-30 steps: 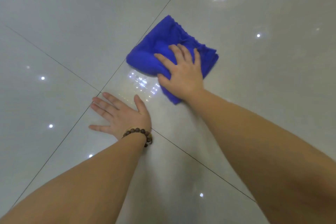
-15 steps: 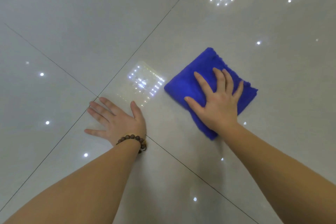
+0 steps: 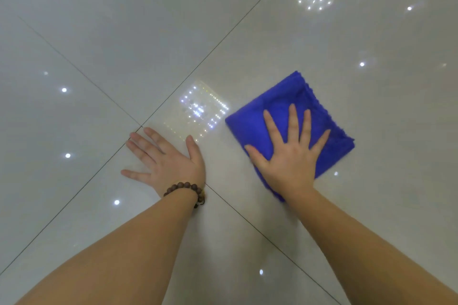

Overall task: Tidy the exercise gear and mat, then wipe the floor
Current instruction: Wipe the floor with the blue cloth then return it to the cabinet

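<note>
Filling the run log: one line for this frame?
step: floor wipe | right hand: flat on blue cloth | left hand: flat on floor

arms: bare, no sleeves | left wrist: brown bead bracelet (image 3: 186, 189)

Your left hand (image 3: 168, 161) lies flat, fingers spread, palm down, arm extended; your right hand (image 3: 290, 156) likewise presses flat, fingers straight and splayed, forearm outstretched.
</note>
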`<state>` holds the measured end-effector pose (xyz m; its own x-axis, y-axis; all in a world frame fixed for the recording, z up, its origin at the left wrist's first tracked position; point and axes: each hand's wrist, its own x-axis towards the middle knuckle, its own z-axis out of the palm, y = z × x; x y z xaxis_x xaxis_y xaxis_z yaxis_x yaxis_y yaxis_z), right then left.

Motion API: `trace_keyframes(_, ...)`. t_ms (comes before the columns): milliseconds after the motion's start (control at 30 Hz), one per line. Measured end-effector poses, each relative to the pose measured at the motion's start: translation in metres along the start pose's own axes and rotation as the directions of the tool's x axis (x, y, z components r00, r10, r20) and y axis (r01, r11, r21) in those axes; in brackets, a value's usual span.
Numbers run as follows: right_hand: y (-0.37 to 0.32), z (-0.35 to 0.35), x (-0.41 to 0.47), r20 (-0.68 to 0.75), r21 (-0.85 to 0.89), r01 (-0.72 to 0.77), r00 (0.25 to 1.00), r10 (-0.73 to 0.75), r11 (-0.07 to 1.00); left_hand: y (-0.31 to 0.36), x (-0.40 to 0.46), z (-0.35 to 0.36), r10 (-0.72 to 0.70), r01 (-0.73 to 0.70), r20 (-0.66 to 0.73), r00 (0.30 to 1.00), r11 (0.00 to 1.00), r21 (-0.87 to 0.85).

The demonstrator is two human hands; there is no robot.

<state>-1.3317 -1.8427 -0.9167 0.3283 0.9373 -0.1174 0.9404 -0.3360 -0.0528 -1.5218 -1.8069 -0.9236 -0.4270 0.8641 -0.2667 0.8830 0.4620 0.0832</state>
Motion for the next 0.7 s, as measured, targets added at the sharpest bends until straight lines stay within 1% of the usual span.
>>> trace_keyframes(67,0.005,-0.003,0.018,0.055,-0.011,0.027,0.998,-0.027,1.0,0.001,0.001,-0.001,-0.004,0.004,0.003,1.0,1.0,0.0)
trace_keyframes(167,0.004,-0.015,0.089,0.067,-0.005,-0.055,0.996,0.055,0.998,0.0,0.001,0.0,0.001,-0.001,0.005,1.0,1.0,-0.003)
trace_keyframes(233,-0.002,-0.015,0.098,0.068,0.003,-0.098,0.993,0.098,0.995,-0.001,0.001,0.001,0.0,0.0,0.004,1.0,1.0,-0.002)
trace_keyframes(267,-0.009,-0.011,0.087,0.046,0.001,-0.083,0.996,0.083,0.997,-0.001,0.001,0.001,0.0,0.0,0.005,1.0,1.0,0.002)
trace_keyframes(300,-0.02,-0.008,0.066,0.025,-0.008,-0.028,0.999,0.028,1.0,-0.001,0.001,0.001,-0.003,0.003,0.006,1.0,1.0,0.008)
trace_keyframes(333,-0.032,-0.004,0.04,0.018,-0.022,0.065,0.998,-0.065,0.998,0.0,0.002,0.001,-0.007,0.007,0.007,1.0,1.0,0.014)
trace_keyframes(400,-0.05,0.001,-0.003,0.022,-0.016,0.275,0.961,-0.275,0.961,0.0,0.002,0.0,-0.019,0.019,0.008,1.0,1.0,0.025)
trace_keyframes(433,-0.051,0.002,-0.008,0.019,-0.007,0.346,0.938,-0.346,0.938,0.0,0.002,-0.001,-0.02,0.019,0.011,1.0,0.999,0.032)
trace_keyframes(467,-0.046,0.001,-0.002,0.01,0.005,0.391,0.92,-0.391,0.92,0.0,0.002,-0.001,-0.014,0.014,0.014,1.0,0.999,0.038)
trace_keyframes(500,-0.033,0.001,0.012,-0.014,0.007,0.406,0.914,-0.405,0.914,0.0,0.002,0.0,-0.006,0.005,0.014,1.0,0.999,0.041)
trace_keyframes(533,-0.014,0.0,0.026,-0.049,0.005,0.389,0.92,-0.388,0.921,0.0,0.001,0.0,0.0,0.0,0.012,1.0,0.999,0.037)
trace_keyframes(567,0.01,-0.001,0.04,-0.105,-0.007,0.327,0.94,-0.326,0.945,0.0,0.001,0.0,0.001,-0.001,0.008,1.0,1.0,0.028)
trace_keyframes(600,0.041,-0.004,0.053,-0.14,-0.015,0.219,0.966,-0.218,0.976,0.0,0.001,0.001,0.002,-0.002,0.005,1.0,1.0,0.022)
trace_keyframes(633,0.074,-0.009,0.062,-0.137,-0.012,0.086,0.987,-0.086,0.996,-0.001,0.0,0.002,0.005,-0.005,0.001,1.0,1.0,0.024)
trace_keyframes(667,0.105,-0.014,0.067,-0.109,-0.001,-0.044,0.993,0.044,0.999,-0.001,0.0,0.002,0.008,-0.008,0.0,1.0,1.0,0.026)
trace_keyframes(700,0.128,-0.018,0.067,-0.093,0.014,-0.159,0.983,0.16,0.987,-0.002,0.001,0.002,0.012,-0.012,0.003,1.0,1.0,0.026)
